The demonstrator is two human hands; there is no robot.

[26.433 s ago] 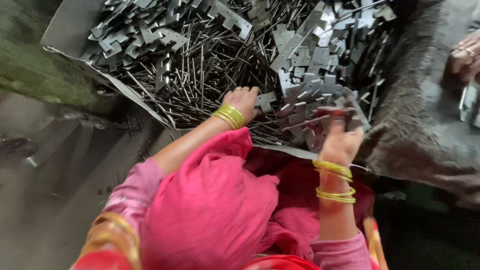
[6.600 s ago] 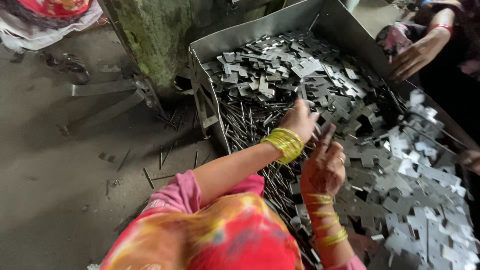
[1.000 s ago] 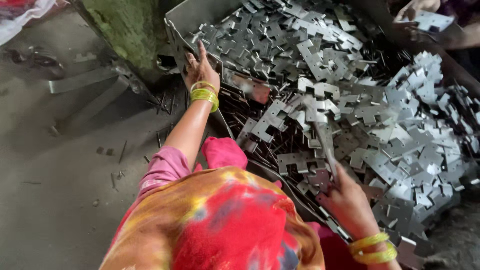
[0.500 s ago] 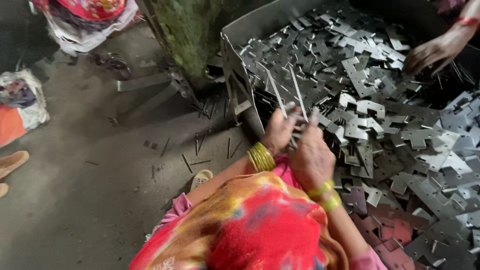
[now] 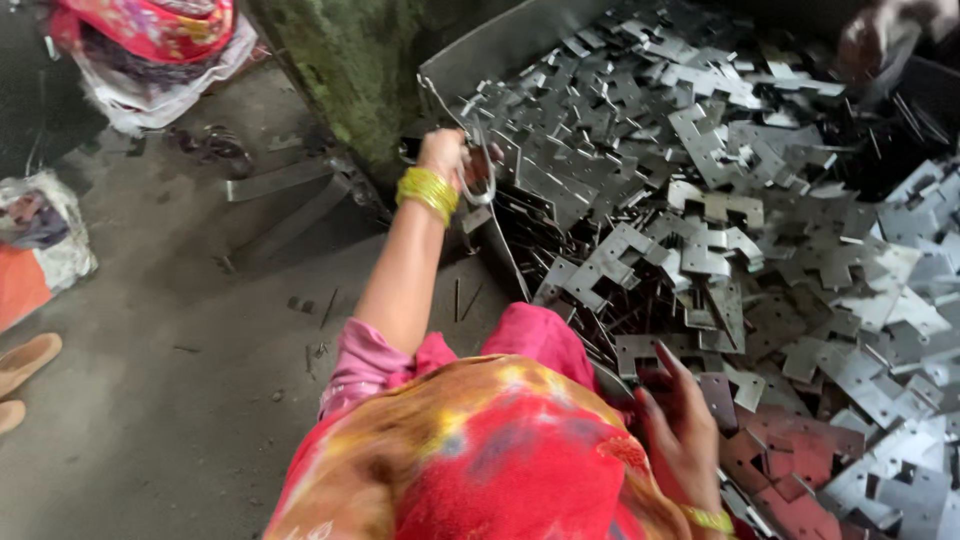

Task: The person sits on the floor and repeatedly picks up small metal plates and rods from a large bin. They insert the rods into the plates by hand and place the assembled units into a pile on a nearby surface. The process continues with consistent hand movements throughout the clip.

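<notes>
A big metal tray point(image 5: 497, 42) is heaped with flat notched steel plates point(image 5: 720, 230) and thin rods. My left hand point(image 5: 447, 158), with yellow bangles on the wrist, is closed around a few thin metal pieces point(image 5: 483, 170) at the tray's near left corner. Lower down, my right hand point(image 5: 682, 432) lies on the plates with its fingers spread and nothing in it. My pink and red clothing hides the tray's near edge.
Another person's hand point(image 5: 880, 30) reaches into the tray at the top right. A mossy green pillar point(image 5: 340, 70) stands left of the tray. On the concrete floor lie metal strips point(image 5: 285, 180), a cloth bundle point(image 5: 150, 40), a bag point(image 5: 40, 230) and a sandal point(image 5: 25, 365).
My hands have parted: the left has gone up to the tray's left corner with the thin metal pieces, and the right has dropped onto the plates near my body.
</notes>
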